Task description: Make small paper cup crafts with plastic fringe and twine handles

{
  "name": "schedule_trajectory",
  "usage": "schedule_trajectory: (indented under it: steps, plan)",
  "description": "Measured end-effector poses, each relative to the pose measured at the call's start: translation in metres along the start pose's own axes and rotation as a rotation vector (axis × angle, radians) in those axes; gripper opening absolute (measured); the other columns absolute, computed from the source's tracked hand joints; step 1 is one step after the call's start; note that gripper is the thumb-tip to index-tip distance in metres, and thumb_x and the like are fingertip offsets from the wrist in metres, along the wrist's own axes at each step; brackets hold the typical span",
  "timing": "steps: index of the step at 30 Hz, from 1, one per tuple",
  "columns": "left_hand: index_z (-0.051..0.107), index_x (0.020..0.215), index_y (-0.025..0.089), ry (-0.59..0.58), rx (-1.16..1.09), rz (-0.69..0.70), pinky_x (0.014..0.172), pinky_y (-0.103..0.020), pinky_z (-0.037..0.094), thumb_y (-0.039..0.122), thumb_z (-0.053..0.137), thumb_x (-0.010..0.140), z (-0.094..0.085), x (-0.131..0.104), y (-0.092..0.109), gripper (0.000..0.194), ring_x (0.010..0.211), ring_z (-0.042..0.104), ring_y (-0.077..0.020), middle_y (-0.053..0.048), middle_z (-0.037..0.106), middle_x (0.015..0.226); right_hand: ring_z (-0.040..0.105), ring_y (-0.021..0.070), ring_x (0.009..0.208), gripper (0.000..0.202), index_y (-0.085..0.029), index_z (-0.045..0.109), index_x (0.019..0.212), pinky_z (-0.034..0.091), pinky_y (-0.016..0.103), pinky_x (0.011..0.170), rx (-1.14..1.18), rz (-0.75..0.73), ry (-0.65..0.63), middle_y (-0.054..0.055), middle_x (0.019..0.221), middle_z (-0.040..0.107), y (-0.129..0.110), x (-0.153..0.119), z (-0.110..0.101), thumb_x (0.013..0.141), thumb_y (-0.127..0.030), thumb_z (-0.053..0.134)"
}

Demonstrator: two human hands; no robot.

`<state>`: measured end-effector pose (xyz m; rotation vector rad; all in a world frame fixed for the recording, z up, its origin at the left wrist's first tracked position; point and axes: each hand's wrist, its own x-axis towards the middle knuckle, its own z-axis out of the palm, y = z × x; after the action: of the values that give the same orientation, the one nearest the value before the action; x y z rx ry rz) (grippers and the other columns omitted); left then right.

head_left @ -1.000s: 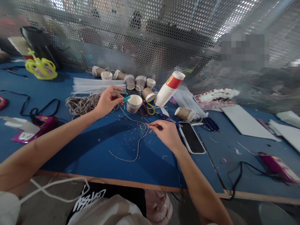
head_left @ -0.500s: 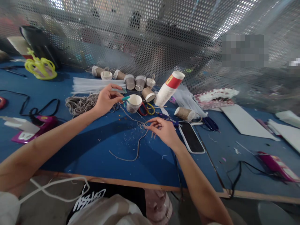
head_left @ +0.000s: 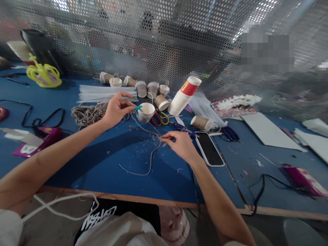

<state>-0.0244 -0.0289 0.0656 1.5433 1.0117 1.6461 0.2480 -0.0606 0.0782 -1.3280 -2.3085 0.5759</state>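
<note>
My left hand (head_left: 118, 108) is closed on a small teal tool (head_left: 138, 108), held just left of a paper cup (head_left: 146, 112). Most of the tool is covered, and its kind is unclear. Lower and to the right, my right hand (head_left: 180, 144) pinches a thin grey-brown cord (head_left: 151, 160) beside a small loop in it. One end of the cord trails in a curve over the blue table (head_left: 102, 171); its other part runs up toward my left hand. Scissors (head_left: 161, 118) with red and yellow handles lie behind the loop, beside the cup.
A cord bundle (head_left: 89, 114) lies left of the cup. Cord-wrapped cups and a leaning cup stack (head_left: 183, 97) stand behind. Glue sticks (head_left: 102, 94) lie at the back. Right of my hand are a phone (head_left: 210, 149) and a cord-wrapped cup (head_left: 201, 123). Purple glue guns (head_left: 38, 140) are at both sides.
My right fingers have drawn closer together around the cord near the loop. The left hand and the teal tool stay in nearly the same place.
</note>
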Motion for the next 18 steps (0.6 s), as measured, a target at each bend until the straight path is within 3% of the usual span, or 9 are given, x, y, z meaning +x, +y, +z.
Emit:
schedule_trajectory:
  steps: [5,13,18]
  plan:
    - [0.052,0.095,0.019,-0.001,-0.006,-0.003,0.058,-0.021,0.057,0.023,0.078,0.07,0.0,0.0006,-0.0018,0.036,0.056,0.067,-0.0101,0.003,0.071,0.069,0.07,0.0176,0.064,0.006,-0.02,0.072,0.083,0.051,0.029,0.065,0.031,0.026,0.041,0.002,0.067,0.074,-0.001,-0.0011,0.002,0.078,-0.018,0.069]
    - [0.052,0.095,0.019,-0.006,-0.006,-0.015,0.057,-0.023,0.057,0.026,0.078,0.071,-0.0018,0.0012,-0.0047,0.036,0.056,0.067,-0.0109,0.001,0.072,0.071,0.067,0.0174,0.058,0.019,-0.019,0.065,0.085,0.049,0.028,0.061,0.093,0.061,0.161,-0.001,0.057,0.067,0.0011,-0.0023,0.0071,0.074,-0.029,0.077]
    - [0.052,0.097,0.019,-0.026,0.028,0.015,0.059,-0.024,0.058,0.024,0.075,0.074,-0.0041,0.0028,-0.0071,0.033,0.057,0.068,-0.0111,0.002,0.071,0.071,0.069,0.0181,0.062,0.02,-0.018,0.07,0.087,0.052,0.029,0.062,0.226,0.041,0.057,0.003,0.067,0.072,0.0014,-0.0002,0.0017,0.078,-0.035,0.073]
